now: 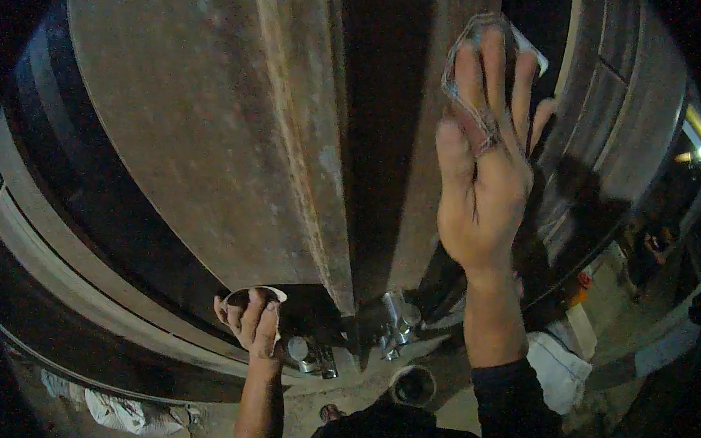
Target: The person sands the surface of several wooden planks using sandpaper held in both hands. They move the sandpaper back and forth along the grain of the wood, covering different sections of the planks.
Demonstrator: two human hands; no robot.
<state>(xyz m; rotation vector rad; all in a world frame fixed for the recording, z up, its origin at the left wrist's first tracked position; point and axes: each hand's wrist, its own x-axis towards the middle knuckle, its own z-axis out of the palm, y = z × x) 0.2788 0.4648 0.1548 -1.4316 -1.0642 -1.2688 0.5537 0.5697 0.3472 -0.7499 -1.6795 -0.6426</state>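
Cloth (463,74) — thin and pale — lies pressed flat under the right hand (482,182), fingers spread, against the rusty metal plate (213,124); the left hand (251,321) grips a small round container (261,295).

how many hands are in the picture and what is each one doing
2. The right hand is raised, pressing a worn pad flat against the big rusty metal drum. The left hand grips the drum's lower edge. No other hands show, though the dark edges could hide some.
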